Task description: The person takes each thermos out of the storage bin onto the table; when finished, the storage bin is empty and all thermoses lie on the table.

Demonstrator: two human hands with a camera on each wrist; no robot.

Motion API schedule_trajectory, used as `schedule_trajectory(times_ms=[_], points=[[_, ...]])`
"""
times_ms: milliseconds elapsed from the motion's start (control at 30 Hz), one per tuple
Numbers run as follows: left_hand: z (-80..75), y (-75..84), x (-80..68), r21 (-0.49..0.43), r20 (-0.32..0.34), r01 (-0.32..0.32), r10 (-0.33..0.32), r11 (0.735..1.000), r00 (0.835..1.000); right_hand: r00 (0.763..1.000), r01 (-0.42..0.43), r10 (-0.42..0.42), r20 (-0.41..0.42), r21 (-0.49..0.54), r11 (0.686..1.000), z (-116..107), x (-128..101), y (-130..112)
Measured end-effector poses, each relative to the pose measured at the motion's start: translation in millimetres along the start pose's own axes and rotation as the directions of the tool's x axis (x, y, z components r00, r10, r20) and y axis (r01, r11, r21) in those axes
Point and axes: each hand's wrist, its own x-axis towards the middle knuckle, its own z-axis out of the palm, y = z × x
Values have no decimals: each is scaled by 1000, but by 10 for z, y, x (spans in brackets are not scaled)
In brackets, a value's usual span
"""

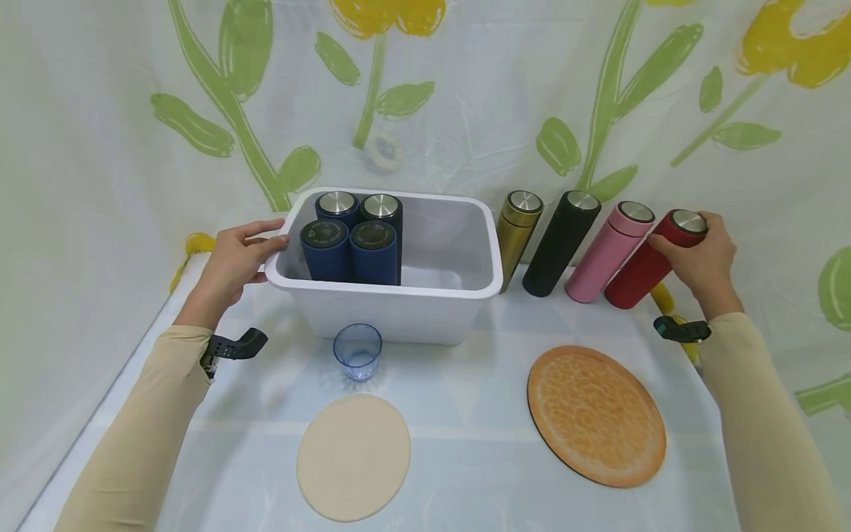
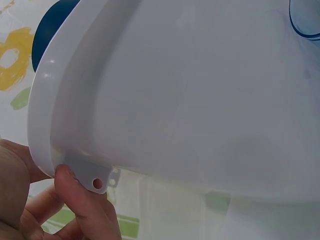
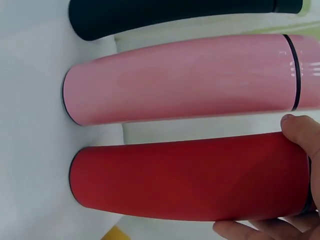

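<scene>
My left hand (image 1: 233, 260) pinches the left rim of a white plastic bin (image 1: 392, 314), the thumb over the rim and other fingers below it in the left wrist view. Several blue insulated bottles (image 1: 374, 255) stand in the bin's left half, two with silver lids and two with dark ones. At the far right, my right hand (image 1: 706, 258) grips a red insulated bottle (image 3: 190, 177) near its top; its base meets the table. Beside it stand a pink bottle (image 1: 606, 255), a black bottle (image 1: 561, 244) and a gold bottle (image 1: 515, 236), the gold one nearest the bin.
A clear blue glass (image 1: 357, 353) stands in front of the bin. Nearer me lie a round beige mat (image 1: 354, 458) and, to the right, a round brown bread-patterned mat (image 1: 597, 415). A flower-printed curtain (image 1: 459, 96) hangs behind the table.
</scene>
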Motion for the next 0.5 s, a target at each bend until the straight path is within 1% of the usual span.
schedule_trajectory(times_ms=[133, 300, 500], points=[[-3, -11, 7, -5, 4, -5, 5, 1000, 1000, 1000, -6, 6, 6, 13, 1000, -10, 31, 17], [3, -4, 8, -2, 7, 8, -8, 1000, 1000, 999, -31, 30, 36, 18, 999, -38, 68, 24], [-4, -14, 7, -5, -1, -1, 1, 1000, 1000, 997, -57, 57, 59, 5, 998, -53, 139, 20]])
